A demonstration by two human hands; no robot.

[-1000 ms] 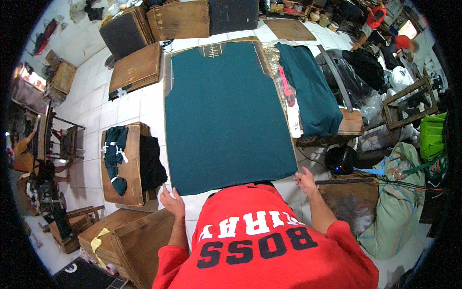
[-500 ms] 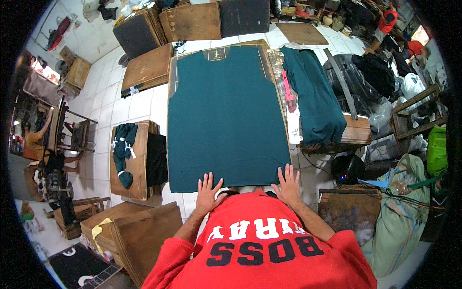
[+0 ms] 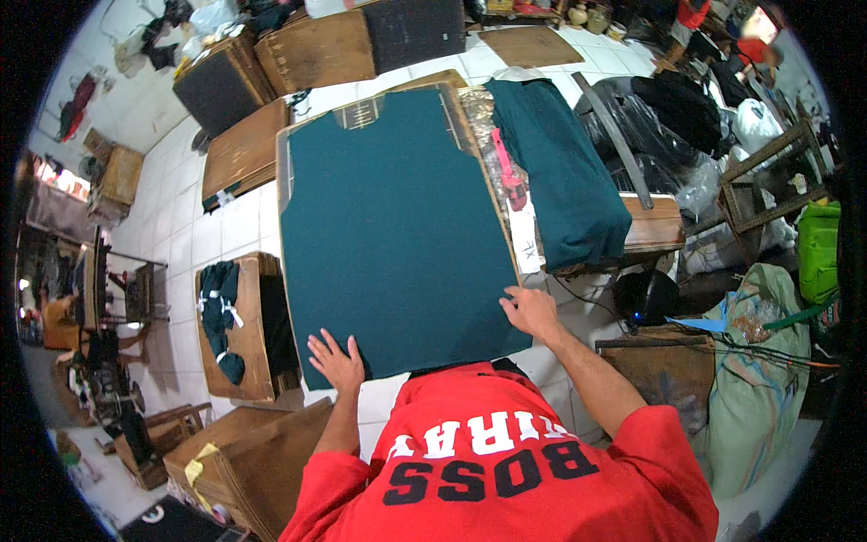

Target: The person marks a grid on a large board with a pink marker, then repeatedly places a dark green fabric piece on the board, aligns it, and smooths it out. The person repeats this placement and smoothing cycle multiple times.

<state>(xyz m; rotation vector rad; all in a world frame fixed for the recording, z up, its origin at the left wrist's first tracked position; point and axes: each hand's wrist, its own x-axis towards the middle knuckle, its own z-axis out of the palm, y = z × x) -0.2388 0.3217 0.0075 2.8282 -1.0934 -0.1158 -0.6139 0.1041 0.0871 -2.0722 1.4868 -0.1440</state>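
Tied green bundle (image 3: pixel 217 312): on a wooden board stack (image 3: pixel 251 343), left of and beyond the left grip (image 3: pixel 340 365).
Left-hand room: tight level with the left grip, where the stack sits near; wider ahead, where white floor tiles (image 3: pixel 246 214) show.
Left grip: wide, palm down and fingers spread on the cloth's near left corner, enclosing nothing.
Green garment panel (image 3: pixel 397 235): ahead of and between both grips, over a marked board (image 3: pixel 358 116).
Spreading: looks largely done; the neck cut-out and shoulders lie flat, far ahead of the grips. What is left seems to be the near end, where both hands are; whether the hem is settled, I cannot tell.
Near edge: just on the wearer's side of the grips, close to the red shirt (image 3: pixel 488 452), so little room there.
Right grip (image 3: pixel 533 314): narrow, fingers bent at the panel's right edge; whether it pinches cloth, I cannot tell.
Right edge: runs ahead from the right grip, beside a white paper strip (image 3: pixel 526 242) and a long pink item (image 3: pixel 508 167).
Draped green cloth (image 3: pixel 569 181): ahead and right of the right grip, limiting sideways room.
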